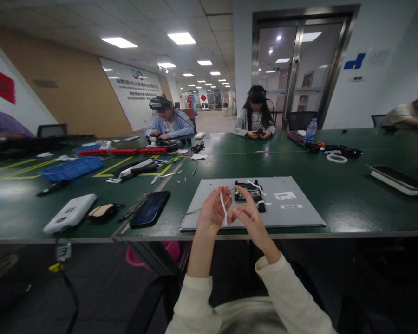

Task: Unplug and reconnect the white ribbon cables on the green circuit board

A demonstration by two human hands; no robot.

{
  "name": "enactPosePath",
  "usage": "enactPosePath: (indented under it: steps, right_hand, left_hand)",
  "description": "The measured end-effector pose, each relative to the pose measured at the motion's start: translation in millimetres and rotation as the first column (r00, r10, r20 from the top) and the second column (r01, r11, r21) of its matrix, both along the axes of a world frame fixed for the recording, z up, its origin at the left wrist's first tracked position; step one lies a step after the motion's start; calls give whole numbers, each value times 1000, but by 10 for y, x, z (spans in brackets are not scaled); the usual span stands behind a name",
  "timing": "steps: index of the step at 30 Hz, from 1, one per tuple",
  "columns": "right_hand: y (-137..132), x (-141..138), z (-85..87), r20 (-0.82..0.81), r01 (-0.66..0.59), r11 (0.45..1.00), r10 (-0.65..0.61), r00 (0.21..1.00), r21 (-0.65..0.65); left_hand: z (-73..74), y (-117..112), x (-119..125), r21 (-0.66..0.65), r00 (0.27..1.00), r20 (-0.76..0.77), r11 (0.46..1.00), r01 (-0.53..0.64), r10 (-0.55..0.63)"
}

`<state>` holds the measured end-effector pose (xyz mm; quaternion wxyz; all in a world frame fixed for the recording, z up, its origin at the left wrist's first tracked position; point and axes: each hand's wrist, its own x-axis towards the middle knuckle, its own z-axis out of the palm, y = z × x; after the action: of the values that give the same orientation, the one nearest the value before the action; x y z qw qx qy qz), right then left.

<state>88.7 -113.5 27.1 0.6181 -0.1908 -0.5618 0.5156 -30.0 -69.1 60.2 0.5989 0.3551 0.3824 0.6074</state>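
Note:
In the head view, my left hand [213, 209] is raised above the near part of a flat grey metal panel [216, 188]. Its fingers are bent around a thin white strip [224, 207], which hangs down in front of the palm. Close beside it is my right hand [249, 211], with the index finger stretched out and apart from the thumb. Its lower fingers are at the strip's lower part; whether they touch it is unclear. Behind the hands, a black-framed circuit board [248, 192] is set on the panel, with white tape pieces [261, 188] at its edge.
To the left lie a dark phone [149, 208], a white power bank [70, 212] and a black-and-beige object [105, 211]. Farther back are a blue tray [73, 169] and loose cables. At right are a tape roll [336, 158] and water bottle [311, 131]. People sit across the table.

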Motion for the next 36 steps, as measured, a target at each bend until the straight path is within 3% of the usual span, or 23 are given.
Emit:
enactPosePath:
  steps: [5,10,13,15,21,25,32,36]
  right_hand:
    - [3,34,-105,105,269,961,-275,956,70]
    - [-4,76,-79,246,505,840,-542,804,200]
    - [12,72,-50,278,597,771,-636,720,219]
    - [36,62,-55,276,606,774,-633,724,184]
    - [98,39,-114,267,524,851,-499,824,-24]
    - [119,30,-144,307,513,855,-469,828,-77]
    - [161,31,-192,365,458,883,-396,842,-99]
    - [185,43,-196,487,467,884,-393,780,-34]
  left_hand:
    - [67,-4,5,22,983,126,991,-136,132]
    - [124,-62,90,161,963,176,959,-234,206]
    - [123,-102,151,238,957,162,931,-276,242]
    - [109,-118,177,252,954,137,923,-292,265]
    - [16,-67,202,221,934,69,907,-358,352]
    - [-51,-1,215,228,918,25,891,-392,397]
    - [-141,88,182,312,886,-100,859,-405,454]
    - [-170,166,95,347,849,-222,853,-390,479]
